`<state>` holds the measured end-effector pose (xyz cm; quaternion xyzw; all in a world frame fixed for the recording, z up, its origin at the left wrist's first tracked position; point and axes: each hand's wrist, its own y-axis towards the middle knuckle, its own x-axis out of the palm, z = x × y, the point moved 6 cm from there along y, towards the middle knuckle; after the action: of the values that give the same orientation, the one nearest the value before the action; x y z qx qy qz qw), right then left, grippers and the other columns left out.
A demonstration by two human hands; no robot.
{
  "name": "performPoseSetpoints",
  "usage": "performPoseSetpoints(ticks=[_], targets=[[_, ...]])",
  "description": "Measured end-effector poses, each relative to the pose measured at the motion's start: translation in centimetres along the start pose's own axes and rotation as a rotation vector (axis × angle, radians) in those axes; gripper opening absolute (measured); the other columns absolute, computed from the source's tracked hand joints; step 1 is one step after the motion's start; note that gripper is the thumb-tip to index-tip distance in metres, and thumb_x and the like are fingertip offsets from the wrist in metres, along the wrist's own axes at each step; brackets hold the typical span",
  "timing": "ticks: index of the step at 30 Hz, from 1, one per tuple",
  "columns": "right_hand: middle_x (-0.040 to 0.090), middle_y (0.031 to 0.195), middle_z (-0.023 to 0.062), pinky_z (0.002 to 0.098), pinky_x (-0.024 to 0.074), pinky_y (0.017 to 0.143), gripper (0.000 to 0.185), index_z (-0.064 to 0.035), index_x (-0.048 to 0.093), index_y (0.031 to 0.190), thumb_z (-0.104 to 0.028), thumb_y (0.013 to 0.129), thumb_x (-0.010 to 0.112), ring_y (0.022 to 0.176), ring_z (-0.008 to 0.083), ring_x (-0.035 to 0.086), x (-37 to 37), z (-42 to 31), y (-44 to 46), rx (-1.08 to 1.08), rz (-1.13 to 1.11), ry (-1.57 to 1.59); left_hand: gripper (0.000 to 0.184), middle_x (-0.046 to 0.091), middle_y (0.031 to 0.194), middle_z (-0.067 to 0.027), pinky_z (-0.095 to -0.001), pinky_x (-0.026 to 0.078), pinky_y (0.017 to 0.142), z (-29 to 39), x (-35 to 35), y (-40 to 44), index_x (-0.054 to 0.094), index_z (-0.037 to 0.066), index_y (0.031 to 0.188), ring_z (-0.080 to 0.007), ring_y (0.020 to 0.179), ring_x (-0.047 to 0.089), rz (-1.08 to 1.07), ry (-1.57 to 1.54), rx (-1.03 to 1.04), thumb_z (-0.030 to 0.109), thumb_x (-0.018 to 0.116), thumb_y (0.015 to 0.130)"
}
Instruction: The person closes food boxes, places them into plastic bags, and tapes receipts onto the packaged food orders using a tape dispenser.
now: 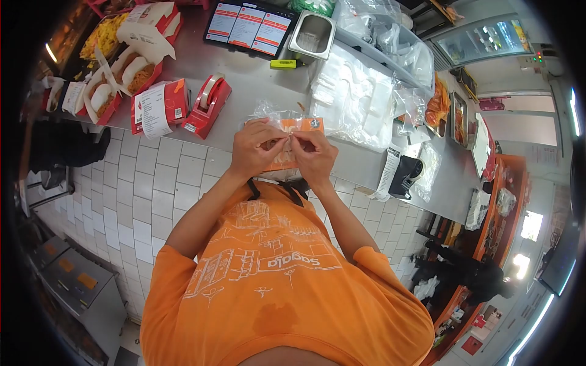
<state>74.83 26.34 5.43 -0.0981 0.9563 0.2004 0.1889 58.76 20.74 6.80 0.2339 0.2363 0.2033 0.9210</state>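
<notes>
My left hand and my right hand meet at the counter's front edge. Both are closed, thumbs and fingertips pinching a clear plastic bag at its top. An orange printed box shows behind and below my fingers, and the bag appears to be around it. My hands hide most of the box. To the left stands a red tape dispenser with a roll of tape on it. Right of my hands lies a stack of white plastic bags.
A red box with a receipt and open food boxes stand at the left. Farther back are a tablet, a yellow highlighter and a metal container. A black receipt printer sits at the right.
</notes>
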Motion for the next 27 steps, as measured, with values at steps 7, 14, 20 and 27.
performPoseSetpoints(ticks=[7,14,20,27], targets=[[0.071,0.080,0.0065,0.0228,0.0513,0.061,0.011,-0.0034,0.075,0.091,-0.002,0.080,0.077,0.068,0.0112,0.065,0.0,0.1,-0.1,0.116,-0.023,0.051,0.010,0.074,0.081,-0.0044,-0.0429,0.053,0.099,-0.4,0.2,-0.1,0.075,0.009,0.085,-0.0221,0.075,0.071,-0.012,0.000,-0.020,0.008,0.080,0.076],[0.070,0.084,0.0083,0.0255,0.0517,0.063,0.012,-0.0038,0.073,0.094,-0.004,0.083,0.075,0.068,0.0157,0.066,0.0,-1.2,0.4,-0.066,-0.175,-0.015,0.009,0.073,0.081,-0.0048,-0.0408,0.052,0.098,-0.5,0.2,-0.1,0.075,0.012,0.087,-0.0250,0.078,0.069,-0.048,-0.011,-0.034,0.011,0.079,0.078],[0.072,0.088,0.0074,0.0243,0.0525,0.066,0.009,-0.0033,0.071,0.096,-0.008,0.088,0.075,0.071,0.0124,0.068,-0.3,-0.3,0.6,0.148,-0.322,0.044,0.009,0.073,0.082,-0.0057,-0.0420,0.052,0.098,-0.4,0.2,-0.1,0.075,0.011,0.085,-0.0272,0.079,0.069,-0.024,0.032,-0.027,0.012,0.080,0.078],[0.074,0.086,0.0075,0.0254,0.0539,0.066,0.012,-0.0019,0.073,0.096,-0.008,0.087,0.077,0.072,0.0128,0.069,0.2,1.1,-0.1,0.419,-0.127,0.246,0.009,0.073,0.081,-0.0050,-0.0419,0.052,0.098,-0.3,0.0,-0.1,0.075,0.011,0.085,-0.0258,0.079,0.069,-0.040,0.004,-0.022,0.012,0.079,0.078]])
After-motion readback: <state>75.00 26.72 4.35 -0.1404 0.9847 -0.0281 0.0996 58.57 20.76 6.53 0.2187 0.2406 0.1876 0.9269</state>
